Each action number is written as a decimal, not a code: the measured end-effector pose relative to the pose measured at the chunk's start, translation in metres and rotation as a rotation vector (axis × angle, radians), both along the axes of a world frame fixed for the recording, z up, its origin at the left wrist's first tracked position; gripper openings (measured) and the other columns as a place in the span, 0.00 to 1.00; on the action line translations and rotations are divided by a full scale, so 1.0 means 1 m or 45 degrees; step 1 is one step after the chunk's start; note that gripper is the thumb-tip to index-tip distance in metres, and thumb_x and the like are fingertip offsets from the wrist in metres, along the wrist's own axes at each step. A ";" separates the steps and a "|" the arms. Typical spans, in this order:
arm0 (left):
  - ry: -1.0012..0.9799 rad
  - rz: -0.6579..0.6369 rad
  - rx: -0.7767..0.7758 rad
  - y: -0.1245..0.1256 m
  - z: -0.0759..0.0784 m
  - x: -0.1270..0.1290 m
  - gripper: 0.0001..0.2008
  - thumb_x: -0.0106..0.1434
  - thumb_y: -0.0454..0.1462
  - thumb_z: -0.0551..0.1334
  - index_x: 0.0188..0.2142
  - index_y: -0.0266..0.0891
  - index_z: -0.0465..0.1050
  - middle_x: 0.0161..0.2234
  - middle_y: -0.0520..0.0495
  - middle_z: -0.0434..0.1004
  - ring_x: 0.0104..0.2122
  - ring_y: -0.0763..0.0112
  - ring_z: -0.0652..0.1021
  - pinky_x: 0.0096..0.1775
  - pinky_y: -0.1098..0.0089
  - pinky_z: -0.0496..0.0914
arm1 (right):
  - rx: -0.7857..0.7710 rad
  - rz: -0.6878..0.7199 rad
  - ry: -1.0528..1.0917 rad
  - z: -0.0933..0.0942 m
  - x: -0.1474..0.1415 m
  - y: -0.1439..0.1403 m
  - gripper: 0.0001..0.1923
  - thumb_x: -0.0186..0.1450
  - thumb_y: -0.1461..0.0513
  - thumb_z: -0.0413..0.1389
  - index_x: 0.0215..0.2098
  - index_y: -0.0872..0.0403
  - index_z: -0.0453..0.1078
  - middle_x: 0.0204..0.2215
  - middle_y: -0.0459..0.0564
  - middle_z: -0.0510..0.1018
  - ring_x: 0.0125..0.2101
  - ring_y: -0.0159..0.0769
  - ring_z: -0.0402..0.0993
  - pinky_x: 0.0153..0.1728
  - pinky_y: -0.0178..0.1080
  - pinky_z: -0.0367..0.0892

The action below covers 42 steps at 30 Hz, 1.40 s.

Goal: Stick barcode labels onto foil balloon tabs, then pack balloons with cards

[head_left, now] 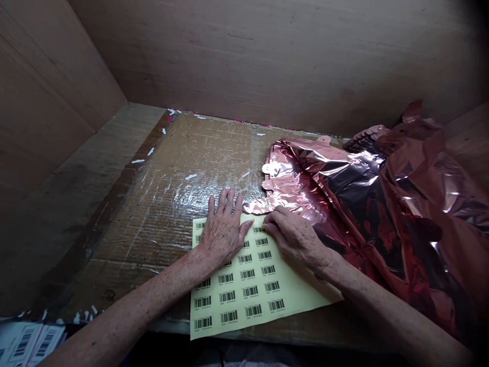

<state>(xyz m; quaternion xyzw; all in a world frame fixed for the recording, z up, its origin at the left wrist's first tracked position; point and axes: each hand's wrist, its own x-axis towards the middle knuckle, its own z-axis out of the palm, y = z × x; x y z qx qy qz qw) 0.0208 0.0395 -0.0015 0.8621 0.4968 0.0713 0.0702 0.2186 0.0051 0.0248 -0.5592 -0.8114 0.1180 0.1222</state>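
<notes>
The yellow sheet of barcode stickers [244,285] is laid flat on the table [160,204], its long side running left to right. It is pressed down by the flat, spread left hand [223,232]. The right hand [296,237] is pinched at the sheet's far edge, touching the pink foil balloon [362,193] on the right.

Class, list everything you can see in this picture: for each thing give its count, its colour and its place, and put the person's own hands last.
barcode label sheet: one, pale yellow with black barcodes, front middle of the work surface, under both hands
foil balloons: a heap, count unclear, rose-gold, right side of the surface
cardboard work surface: one, brown, taped over, centre
wooden walls: brown, behind and at the left
paper scraps: several, white, scattered on the surface
printed labels: white with barcodes, bottom left corner
left hand: flat on the sheet's top edge
right hand: fingertips at the sheet's top edge, beside the foil
</notes>
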 end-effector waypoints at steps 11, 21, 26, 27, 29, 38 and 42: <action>-0.028 0.017 -0.005 0.000 -0.002 0.001 0.31 0.73 0.47 0.48 0.67 0.27 0.54 0.70 0.29 0.47 0.70 0.44 0.48 0.67 0.42 0.43 | -0.044 -0.071 -0.023 0.005 -0.010 -0.001 0.08 0.71 0.62 0.51 0.35 0.54 0.67 0.34 0.51 0.72 0.31 0.36 0.68 0.31 0.38 0.60; -0.315 -0.225 -0.034 0.019 0.033 0.004 0.19 0.71 0.40 0.57 0.56 0.30 0.69 0.62 0.33 0.66 0.64 0.54 0.65 0.64 0.52 0.61 | -0.460 -0.231 0.507 0.042 0.069 0.040 0.18 0.67 0.48 0.55 0.30 0.54 0.69 0.24 0.46 0.74 0.25 0.32 0.68 0.25 0.35 0.62; -0.405 -0.539 0.067 0.031 0.023 0.043 0.08 0.70 0.32 0.56 0.45 0.33 0.73 0.50 0.40 0.76 0.54 0.61 0.73 0.55 0.61 0.71 | -0.577 -0.194 0.496 0.044 0.079 0.066 0.18 0.65 0.49 0.57 0.29 0.55 0.70 0.21 0.48 0.76 0.22 0.32 0.71 0.23 0.35 0.63; -0.391 -0.542 0.070 0.032 0.019 0.046 0.09 0.70 0.30 0.55 0.44 0.34 0.73 0.48 0.41 0.76 0.52 0.62 0.74 0.53 0.61 0.72 | -0.597 -0.183 0.493 0.043 0.077 0.069 0.17 0.65 0.50 0.57 0.29 0.56 0.70 0.22 0.48 0.77 0.23 0.33 0.72 0.24 0.35 0.64; -0.375 -0.535 0.073 0.033 0.011 0.048 0.12 0.71 0.28 0.52 0.45 0.35 0.72 0.47 0.42 0.76 0.50 0.63 0.74 0.50 0.62 0.72 | -0.653 -0.181 0.495 0.040 0.076 0.073 0.15 0.66 0.52 0.57 0.30 0.56 0.71 0.22 0.49 0.78 0.24 0.34 0.74 0.24 0.34 0.65; -0.328 -0.509 0.129 0.031 0.008 0.047 0.17 0.66 0.24 0.51 0.52 0.33 0.69 0.48 0.41 0.75 0.49 0.60 0.74 0.49 0.61 0.72 | -0.532 -0.134 0.284 0.028 0.076 0.085 0.13 0.66 0.56 0.57 0.26 0.54 0.70 0.21 0.47 0.77 0.22 0.33 0.71 0.24 0.34 0.60; -0.201 -0.575 0.137 0.032 0.009 0.048 0.23 0.63 0.22 0.53 0.57 0.32 0.66 0.51 0.38 0.73 0.50 0.56 0.73 0.49 0.58 0.72 | -0.234 -0.231 -0.132 0.034 0.062 0.074 0.09 0.67 0.59 0.58 0.31 0.55 0.72 0.27 0.52 0.77 0.26 0.36 0.71 0.26 0.37 0.56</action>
